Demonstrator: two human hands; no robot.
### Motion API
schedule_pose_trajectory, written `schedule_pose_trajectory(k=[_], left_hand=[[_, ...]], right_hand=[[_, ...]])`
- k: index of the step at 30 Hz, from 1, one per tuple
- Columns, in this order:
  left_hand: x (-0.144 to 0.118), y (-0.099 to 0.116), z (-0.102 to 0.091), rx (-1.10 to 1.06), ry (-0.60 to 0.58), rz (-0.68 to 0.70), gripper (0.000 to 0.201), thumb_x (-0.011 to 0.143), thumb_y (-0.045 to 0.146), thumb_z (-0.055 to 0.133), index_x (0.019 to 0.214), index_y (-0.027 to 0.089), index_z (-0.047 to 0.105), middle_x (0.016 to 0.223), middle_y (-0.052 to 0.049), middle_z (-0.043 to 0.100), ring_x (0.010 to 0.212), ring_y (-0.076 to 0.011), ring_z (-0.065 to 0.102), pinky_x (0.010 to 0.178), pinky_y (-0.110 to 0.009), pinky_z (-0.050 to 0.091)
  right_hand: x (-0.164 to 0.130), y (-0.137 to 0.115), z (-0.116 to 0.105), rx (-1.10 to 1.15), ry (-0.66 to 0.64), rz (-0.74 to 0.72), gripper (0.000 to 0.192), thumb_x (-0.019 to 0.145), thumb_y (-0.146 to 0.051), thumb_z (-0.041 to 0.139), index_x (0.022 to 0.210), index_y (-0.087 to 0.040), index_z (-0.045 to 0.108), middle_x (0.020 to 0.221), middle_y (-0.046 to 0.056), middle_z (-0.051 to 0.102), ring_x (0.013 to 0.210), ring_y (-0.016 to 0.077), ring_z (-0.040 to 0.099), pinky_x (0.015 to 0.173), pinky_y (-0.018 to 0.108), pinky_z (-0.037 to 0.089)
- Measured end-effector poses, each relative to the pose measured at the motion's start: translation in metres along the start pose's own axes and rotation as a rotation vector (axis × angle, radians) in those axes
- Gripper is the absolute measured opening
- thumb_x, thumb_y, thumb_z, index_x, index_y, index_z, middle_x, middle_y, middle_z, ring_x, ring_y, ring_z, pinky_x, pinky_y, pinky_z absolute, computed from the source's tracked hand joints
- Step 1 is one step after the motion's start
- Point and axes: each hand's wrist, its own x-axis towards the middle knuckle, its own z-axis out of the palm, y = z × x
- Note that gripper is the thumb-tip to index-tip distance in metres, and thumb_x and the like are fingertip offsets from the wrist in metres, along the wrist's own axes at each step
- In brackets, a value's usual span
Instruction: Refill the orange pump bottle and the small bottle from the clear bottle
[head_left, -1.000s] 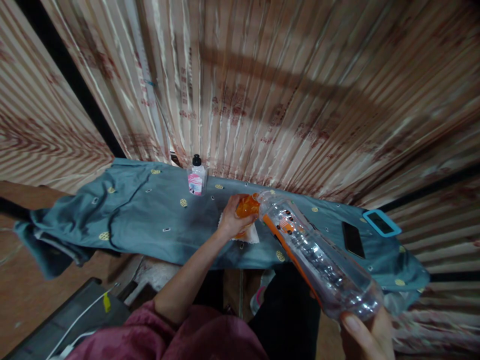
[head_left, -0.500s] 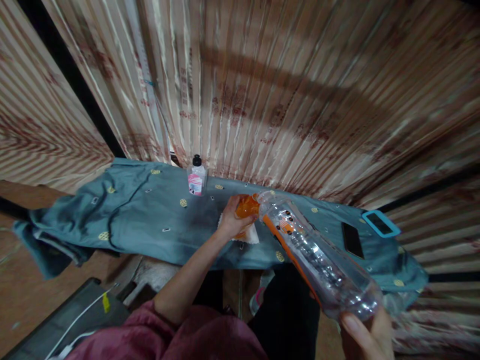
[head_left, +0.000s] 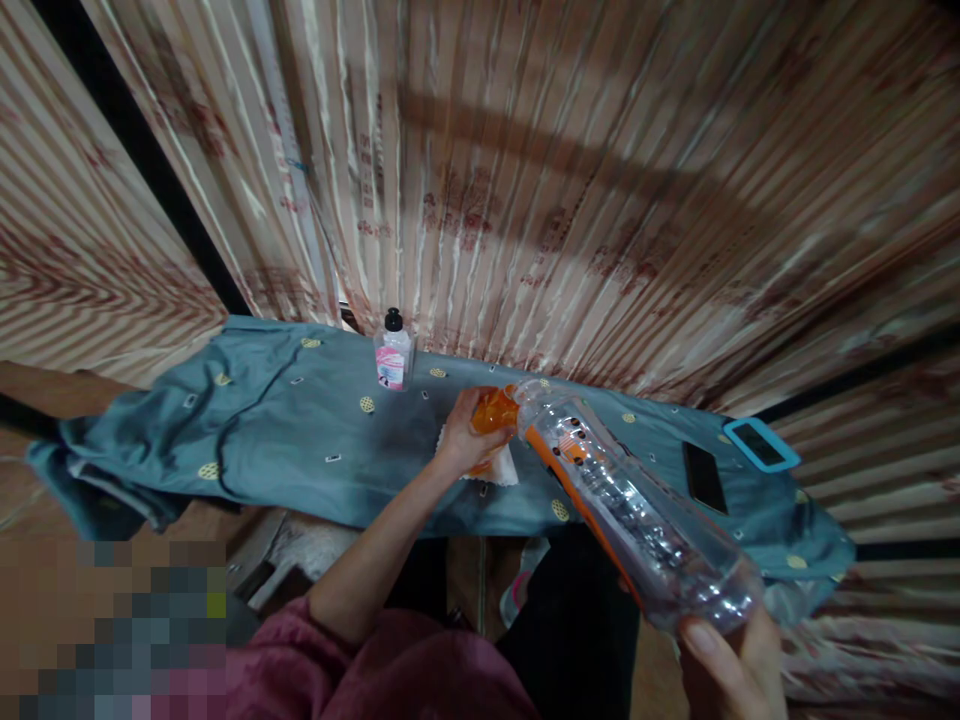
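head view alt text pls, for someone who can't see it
The right hand tips a large clear plastic bottle, mouth down, toward a small orange container held by the left hand over a white cloth. They work above a table draped in grey-blue fabric, with a small black-capped bottle and two phones on it.

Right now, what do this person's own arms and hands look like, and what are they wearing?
Both hands are bare: no gloves, and no rings or watch that I can make out. The left hand leads back along a bare forearm to a loose maroon sleeve bunched at the elbow. Of the right hand only the thumb and part of the palm show at the frame's bottom edge; its arm and sleeve are out of view.
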Motion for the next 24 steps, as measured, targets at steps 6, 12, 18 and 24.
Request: schedule_pose_trajectory(k=[6, 12, 18, 24], left_hand=[[0.0011, 0.0006, -0.0008, 0.018, -0.006, 0.009, 0.048, 0.065, 0.027, 0.079, 0.109, 0.022, 0.06, 0.108, -0.006, 0.064, 0.104, -0.0259, 0.063, 0.094, -0.042, 0.05], [0.0012, 0.0007, -0.0006, 0.022, -0.007, 0.004, 0.048, 0.065, 0.028, 0.079, 0.109, 0.022, 0.061, 0.108, -0.006, 0.064, 0.102, -0.0256, 0.064, 0.092, -0.041, 0.051], [0.0012, -0.0005, -0.0003, 0.013, 0.0, 0.003, 0.049, 0.064, 0.026, 0.08, 0.109, 0.022, 0.061, 0.107, -0.005, 0.065, 0.103, -0.0254, 0.064, 0.092, -0.041, 0.051], [0.0009, -0.0006, 0.0002, 0.005, 0.002, -0.001, 0.049, 0.064, 0.027, 0.08, 0.109, 0.022, 0.061, 0.106, -0.005, 0.064, 0.101, -0.0249, 0.064, 0.091, -0.041, 0.051]], right_hand=[[-0.0004, -0.004, 0.0006, 0.004, -0.006, 0.015, 0.075, 0.072, -0.047, 0.07, 0.139, -0.019, 0.049, 0.128, 0.013, 0.059, 0.117, 0.0362, 0.055, 0.096, 0.047, 0.043], [0.0003, -0.0035, -0.0004, -0.027, 0.003, 0.035, 0.078, 0.071, -0.051, 0.071, 0.139, -0.02, 0.048, 0.129, 0.012, 0.057, 0.12, 0.0363, 0.052, 0.101, 0.048, 0.039], [0.001, 0.0005, -0.0029, 0.016, -0.027, 0.055, 0.08, 0.071, -0.049, 0.071, 0.141, -0.019, 0.045, 0.129, 0.013, 0.057, 0.114, 0.0348, 0.056, 0.095, 0.046, 0.044], [0.0012, 0.0002, -0.0023, -0.001, 0.0, 0.039, 0.08, 0.07, -0.05, 0.072, 0.139, -0.02, 0.047, 0.131, 0.013, 0.055, 0.12, 0.0365, 0.052, 0.1, 0.049, 0.04]])
